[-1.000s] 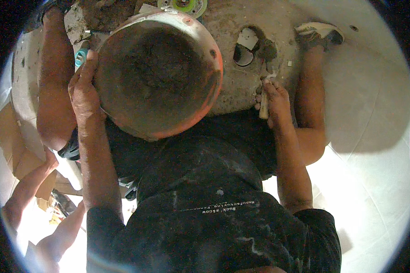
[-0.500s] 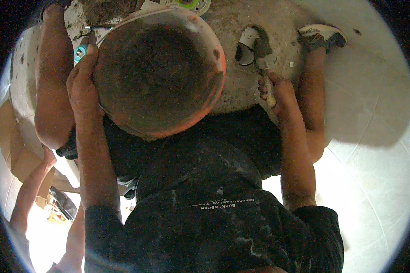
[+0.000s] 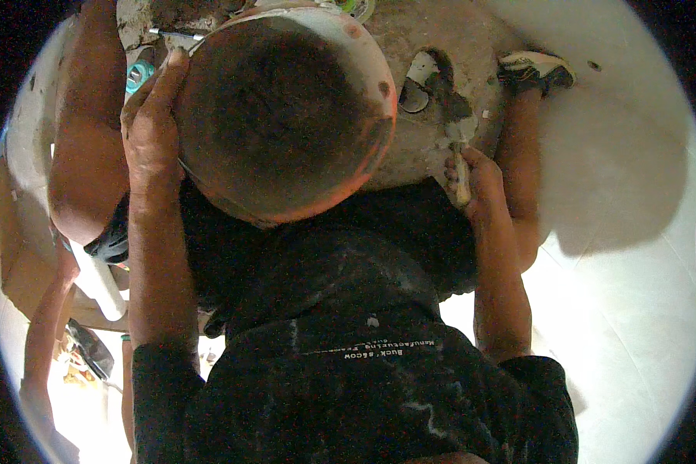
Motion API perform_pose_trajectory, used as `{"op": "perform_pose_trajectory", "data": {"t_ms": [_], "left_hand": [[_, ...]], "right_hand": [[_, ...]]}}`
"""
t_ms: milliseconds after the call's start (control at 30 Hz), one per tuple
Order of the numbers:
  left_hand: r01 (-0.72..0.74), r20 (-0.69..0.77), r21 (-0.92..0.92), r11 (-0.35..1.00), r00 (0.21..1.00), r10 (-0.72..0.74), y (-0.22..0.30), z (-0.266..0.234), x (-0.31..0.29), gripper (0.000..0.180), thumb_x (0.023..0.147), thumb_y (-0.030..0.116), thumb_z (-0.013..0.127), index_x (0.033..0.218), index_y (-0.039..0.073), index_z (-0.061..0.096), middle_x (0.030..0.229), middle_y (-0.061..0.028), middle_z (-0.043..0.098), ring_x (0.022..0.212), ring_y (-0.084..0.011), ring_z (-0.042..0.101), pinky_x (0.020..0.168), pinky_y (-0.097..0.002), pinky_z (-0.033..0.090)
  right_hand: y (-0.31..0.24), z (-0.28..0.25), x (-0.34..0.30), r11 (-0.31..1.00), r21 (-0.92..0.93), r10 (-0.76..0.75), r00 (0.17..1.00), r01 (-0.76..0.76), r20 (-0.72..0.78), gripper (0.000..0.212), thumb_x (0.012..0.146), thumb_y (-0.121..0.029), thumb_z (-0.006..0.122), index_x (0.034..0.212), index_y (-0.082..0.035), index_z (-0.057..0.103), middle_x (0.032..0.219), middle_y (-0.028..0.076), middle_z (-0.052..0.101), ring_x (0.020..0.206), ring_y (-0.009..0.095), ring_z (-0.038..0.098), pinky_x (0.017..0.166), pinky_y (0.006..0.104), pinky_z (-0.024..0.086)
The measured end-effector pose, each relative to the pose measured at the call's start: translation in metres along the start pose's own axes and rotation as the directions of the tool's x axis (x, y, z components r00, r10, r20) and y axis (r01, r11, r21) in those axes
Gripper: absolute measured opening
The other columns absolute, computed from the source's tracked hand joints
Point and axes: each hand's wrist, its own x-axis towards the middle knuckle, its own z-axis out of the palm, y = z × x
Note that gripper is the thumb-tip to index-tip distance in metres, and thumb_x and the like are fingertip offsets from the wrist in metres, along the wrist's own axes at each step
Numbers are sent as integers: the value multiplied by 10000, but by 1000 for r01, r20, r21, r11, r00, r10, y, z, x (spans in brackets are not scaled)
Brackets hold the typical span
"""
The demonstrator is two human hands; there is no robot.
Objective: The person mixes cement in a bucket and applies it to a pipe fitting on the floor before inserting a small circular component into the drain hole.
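A large round tub point(image 3: 278, 116), dark and dirt-stained with an orange and whitish edge, is held tilted in front of me over my lap. My left hand point(image 3: 155, 127) grips its left edge, with the thumb along the side and the other fingers partly hidden. In my right hand point(image 3: 481, 182) is a trowel with a pale handle point(image 3: 462, 176); my fingers wrap round the handle. Its grey, mortar-smeared blade point(image 3: 462, 130) points away from me, just over the rough concrete. Near the blade, a hole in the concrete holds a pale round pipe end point(image 3: 415, 97).
A teal tape measure point(image 3: 138, 76) lies beyond my left hand, near a dark rod with white ends point(image 3: 176, 34). A green ring-shaped object point(image 3: 359, 8) shows behind the tub. At lower left are a white pipe point(image 3: 100, 282) and another person's arm point(image 3: 50, 317). Pale tiles point(image 3: 619, 309) cover the right side.
The tub and my left hand have shifted slightly right and away from me in the view. My right hand has come a little nearer, and more of the trowel blade shows.
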Motion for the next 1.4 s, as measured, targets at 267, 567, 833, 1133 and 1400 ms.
{"op": "perform_pose_trajectory", "data": {"t_ms": [267, 567, 833, 1133, 1400], "left_hand": [[-14, 37, -95, 995, 999, 17, -11, -5, 7, 405, 927, 313, 734, 1145, -28, 725, 1028, -95, 744, 938, -182, 688, 856, -301, 527], [25, -5, -103, 994, 1000, -25, -17, -11, 24, 414, 959, 284, 664, 1248, -10, 695, 1164, -68, 716, 1053, -163, 645, 946, -285, 477], [40, 58, -207, 978, 998, -29, -9, -5, 8, 393, 940, 330, 717, 1137, -11, 729, 1047, -93, 743, 943, -178, 689, 864, -311, 534], [42, 87, -224, 974, 996, -23, -18, -11, 26, 446, 982, 239, 622, 1357, -2, 621, 1284, -98, 669, 1142, -189, 632, 1019, -326, 470], [58, 184, -115, 992, 982, -36, -19, -30, 29, 384, 993, 349, 610, 1156, 11, 693, 1070, -102, 700, 949, -195, 633, 846, -332, 484]], "right_hand": [[-42, -29, -27, -67, -913, -634, 689, 403, 351, 400, 932, -224, 618, 1289, -51, 667, 1172, 229, 686, 1134, 453, 610, 1043, 488, 442], [-98, -25, 22, -606, -718, -448, 598, 343, 664, 515, 826, -123, 674, 1337, -175, 640, 1257, 191, 650, 1165, 433, 601, 1071, 514, 443], [-118, -50, 10, -555, -793, -417, 741, 251, 526, 463, 887, -167, 663, 1341, -243, 619, 1257, 115, 655, 1053, 366, 669, 879, 475, 563], [-120, -17, -4, -605, -771, -519, 636, 198, 571, 443, 890, -209, 679, 1326, -258, 621, 1171, 90, 665, 1086, 328, 646, 848, 454, 570], [-129, 0, -16, -565, -814, -467, 761, 135, 450, 421, 882, -206, 677, 1301, -221, 640, 1220, 123, 644, 1101, 352, 643, 885, 478, 559]]}}
